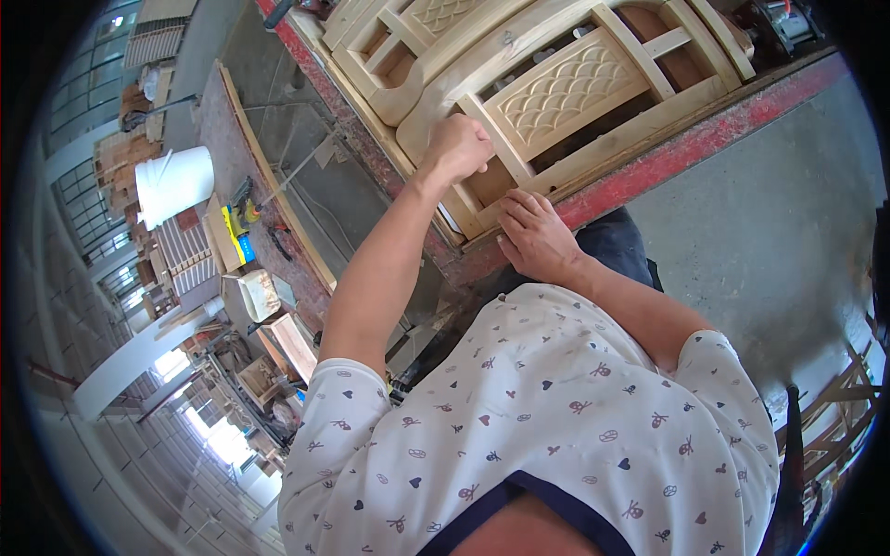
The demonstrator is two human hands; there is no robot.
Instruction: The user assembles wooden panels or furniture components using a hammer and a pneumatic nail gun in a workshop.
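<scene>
Head view, looking down: we see both our hands on a pale unfinished wooden furniture frame with carved fish-scale panels (556,93), which lies flat on a long desk with a worn red edge (667,157), right in front of our body.

Left hand (459,146) is closed into a fist, fingers curled tight together, and it rests on the frame's rail near the corner of the carved panel. Whether sth small is inside the fist we cannot tell; nothing sticks out. The fist seems to press or rub on the wood, w/ the forearm stretched straight to reach it.

Right hand (536,232) lies flat, fingers together and extended, on the lower edge of the frame where it meets the red desk edge. It holds nothing; we judge it is there to keep the frame steady so it does not slide while the other hand works.

A second, similar pale carved wooden frame (408,37) lies behind the first, approx. touching it, probably stacked close to save room on the desk.

To the left, well apart, a lower bench carries a white plastic bucket (174,183), a yellow and blue hand tool (239,227) and a small whitish tub (260,292). Grey concrete floor (769,241) is on the right side.
</scene>
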